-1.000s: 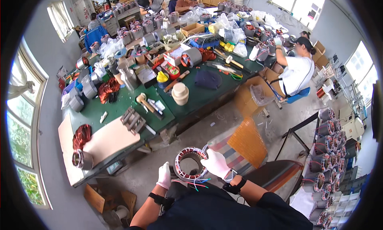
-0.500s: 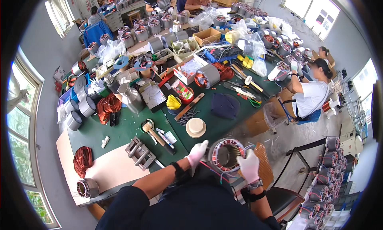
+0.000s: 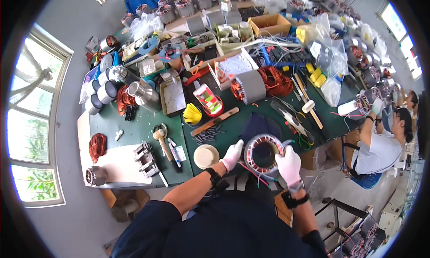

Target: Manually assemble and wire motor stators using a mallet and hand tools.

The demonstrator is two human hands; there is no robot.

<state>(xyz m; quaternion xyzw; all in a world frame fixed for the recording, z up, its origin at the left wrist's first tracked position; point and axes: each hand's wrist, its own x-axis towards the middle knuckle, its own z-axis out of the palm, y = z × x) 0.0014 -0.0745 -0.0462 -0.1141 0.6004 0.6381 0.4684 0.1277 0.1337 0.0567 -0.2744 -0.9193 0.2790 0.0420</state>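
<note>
A motor stator [image 3: 251,156], a grey ring with white-laced windings and coloured leads, is between my gloved hands at the table's front edge. My left hand [image 3: 232,156] is closed at its left side, though its fingertips are partly hidden. On the opposite rim, my right hand [image 3: 289,167] grips the stator near a blue-green lead. The stator overlaps a dark blue cloth [image 3: 256,125] on the green table. Left of my left hand stands a round beige block [image 3: 206,156].
A mallet [image 3: 162,143], a metal fixture [image 3: 146,159] and a copper coil bundle [image 3: 97,147] lie to the left. Beyond are a yellow-filled cup [image 3: 192,114], a wooden strip [image 3: 215,122] and another stator [image 3: 249,87]. Scissors [image 3: 305,141] lie right; a co-worker [image 3: 378,146] sits farther right.
Both hands have brought the stator forward from in front of the table to the blue cloth at its edge. The whole view has shifted, showing more of the near table.
</note>
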